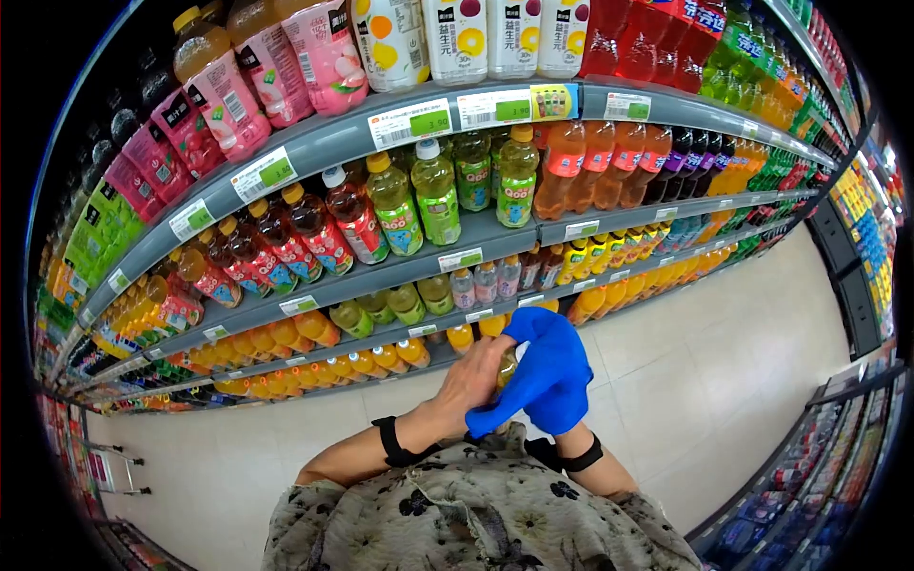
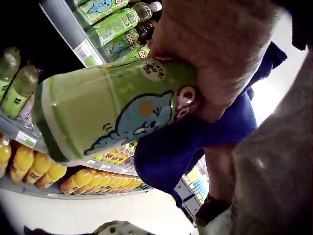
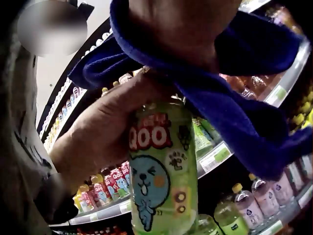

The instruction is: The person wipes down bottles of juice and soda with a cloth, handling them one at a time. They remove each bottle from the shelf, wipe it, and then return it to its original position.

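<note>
My left hand grips a green-labelled Qoo drink bottle around its upper part. In the left wrist view the bottle's base points away to the left, and its label shows a blue cartoon animal. A blue cloth is bunched over the bottle's neck end, hiding most of the cap. My right hand holds the cloth there, its fingers largely covered by the folds. Both hands are close together in front of my chest.
Shelves of drinks curve across the front, with price tags along the grey shelf edge. Green Qoo bottles stand on the middle shelf beside red-labelled ones. Pale floor lies below, and another shelf stands at the right.
</note>
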A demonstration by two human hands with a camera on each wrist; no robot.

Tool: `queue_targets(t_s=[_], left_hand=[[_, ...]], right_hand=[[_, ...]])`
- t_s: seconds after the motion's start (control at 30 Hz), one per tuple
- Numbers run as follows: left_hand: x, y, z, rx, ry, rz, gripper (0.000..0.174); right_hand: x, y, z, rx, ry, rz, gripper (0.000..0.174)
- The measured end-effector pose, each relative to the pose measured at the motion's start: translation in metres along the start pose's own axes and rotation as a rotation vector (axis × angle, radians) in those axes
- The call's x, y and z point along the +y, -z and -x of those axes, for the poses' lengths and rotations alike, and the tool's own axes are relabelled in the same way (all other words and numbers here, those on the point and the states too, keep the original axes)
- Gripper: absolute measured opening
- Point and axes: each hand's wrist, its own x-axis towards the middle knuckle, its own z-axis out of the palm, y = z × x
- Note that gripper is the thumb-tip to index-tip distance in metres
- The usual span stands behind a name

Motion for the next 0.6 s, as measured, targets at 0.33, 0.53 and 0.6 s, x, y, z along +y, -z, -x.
queue_targets(t_s=[0.33, 0.53, 0.6], left_hand=[[0.025, 0.019, -0.001, -0.065, -0.008, 0.046, 0.087], [0.024, 0.029, -0.010, 0.165, -0.048, 0.237, 0.070], [0.026, 0.031, -0.017, 0.345, -0.092, 0.102, 0.073]], right_hand=[[0.039, -0.006, -0.016, -0.003, -0.360, -0.843, 0.009], [0.048, -0.013, -0.016, -0.194, -0.090, -0.112, 0.023], [0.023, -0.014, -0.017, -0.176, -0.493, -0.882, 0.036]])
